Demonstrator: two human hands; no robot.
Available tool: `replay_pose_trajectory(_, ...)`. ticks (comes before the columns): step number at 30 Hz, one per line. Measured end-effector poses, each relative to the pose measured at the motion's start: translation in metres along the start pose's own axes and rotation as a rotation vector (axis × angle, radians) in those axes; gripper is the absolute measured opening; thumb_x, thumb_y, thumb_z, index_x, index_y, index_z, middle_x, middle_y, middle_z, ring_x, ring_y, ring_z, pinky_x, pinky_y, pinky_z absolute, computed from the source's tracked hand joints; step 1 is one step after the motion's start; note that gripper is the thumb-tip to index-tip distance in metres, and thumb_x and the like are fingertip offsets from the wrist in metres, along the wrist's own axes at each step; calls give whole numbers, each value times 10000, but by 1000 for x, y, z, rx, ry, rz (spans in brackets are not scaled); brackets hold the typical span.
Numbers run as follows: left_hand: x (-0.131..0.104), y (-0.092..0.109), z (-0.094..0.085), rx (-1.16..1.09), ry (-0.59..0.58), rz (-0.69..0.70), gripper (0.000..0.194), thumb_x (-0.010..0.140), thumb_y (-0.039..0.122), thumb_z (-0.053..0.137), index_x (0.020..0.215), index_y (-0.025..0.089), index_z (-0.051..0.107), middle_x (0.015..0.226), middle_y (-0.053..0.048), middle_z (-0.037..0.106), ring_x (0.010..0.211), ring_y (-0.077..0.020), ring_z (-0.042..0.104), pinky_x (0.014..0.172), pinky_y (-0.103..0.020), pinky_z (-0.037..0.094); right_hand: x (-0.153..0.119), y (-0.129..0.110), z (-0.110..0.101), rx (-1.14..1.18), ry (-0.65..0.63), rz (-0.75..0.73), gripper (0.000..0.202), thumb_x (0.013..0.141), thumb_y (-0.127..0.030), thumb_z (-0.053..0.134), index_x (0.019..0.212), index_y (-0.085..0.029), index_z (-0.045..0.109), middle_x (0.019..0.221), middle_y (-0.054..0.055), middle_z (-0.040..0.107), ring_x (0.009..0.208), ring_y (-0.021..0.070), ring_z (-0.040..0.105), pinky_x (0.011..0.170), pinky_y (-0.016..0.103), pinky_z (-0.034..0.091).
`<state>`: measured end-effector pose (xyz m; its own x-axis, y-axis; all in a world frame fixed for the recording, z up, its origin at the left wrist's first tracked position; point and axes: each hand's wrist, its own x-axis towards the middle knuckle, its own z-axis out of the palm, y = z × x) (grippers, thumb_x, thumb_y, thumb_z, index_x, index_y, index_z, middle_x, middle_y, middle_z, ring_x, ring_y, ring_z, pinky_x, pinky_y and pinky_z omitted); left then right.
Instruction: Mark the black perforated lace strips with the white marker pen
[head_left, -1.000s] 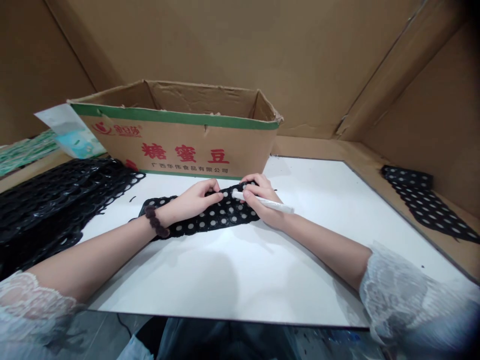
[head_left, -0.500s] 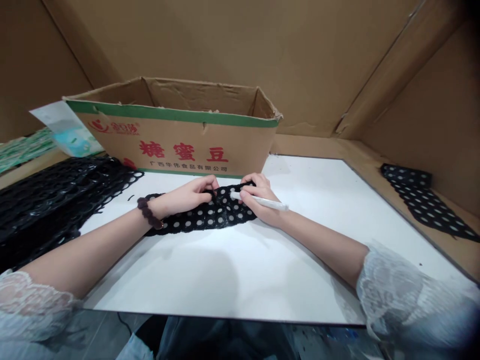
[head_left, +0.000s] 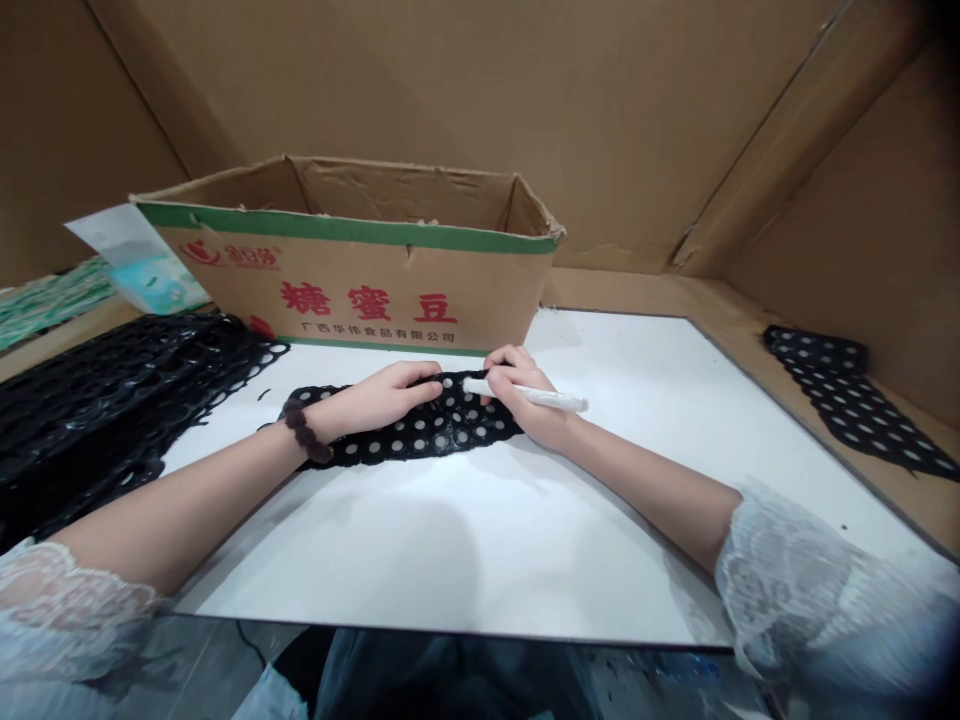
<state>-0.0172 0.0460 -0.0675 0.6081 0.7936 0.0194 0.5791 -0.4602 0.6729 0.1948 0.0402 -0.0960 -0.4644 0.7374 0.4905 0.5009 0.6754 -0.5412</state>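
Our right hand (head_left: 534, 400) keeps a closed grip on a slim white pen-like tool (head_left: 553, 398), its tip at the upper part of a black perforated strip (head_left: 409, 445). Our left hand (head_left: 386, 393) lies across the same strip with fingers curled; we cannot tell whether its grip pinches the material. The strip lies lengthwise on the white desk (head_left: 420, 560), its scalloped near edge well back from the desk's front edge. Just beyond its far edge stands the cardboard box (head_left: 487, 300), leaving only a narrow band of desk. To the left we have a black heap of perforated sheets (head_left: 97, 400); to the right, a wide white stretch reaches the desk's slanting edge, and beyond it lies another dotted strip (head_left: 862, 400).
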Motion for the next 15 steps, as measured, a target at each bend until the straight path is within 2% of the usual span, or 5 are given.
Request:
replay_pose_trajectory(3,1,-1,1,-3,3,-5,244,842,348,324,816,182,502,819,-2,550,787,-167,489,752,-286,364,0,1,2,-28,12,-5,372,885,-313,332,643,-184,584,906,37,489,897,167,443,876,368,327)
replay_pose_trajectory(9,0,2,3,48,30,18,307,856,417,297,736,179,450,722,10,491,689,-146,450,664,-264,357,0,0,3,-63,-12,-35,352,886,-322,327,678,-198,583,922,33,477,915,168,425,887,374,316)
replay_pose_trajectory(15,-2,5,10,171,94,54,268,880,362,258,741,189,408,710,5,485,678,-148,454,653,-265,357,1,-3,3,-127,-73,-20,349,892,-375,283,726,-208,541,912,38,461,903,183,397,871,386,313)
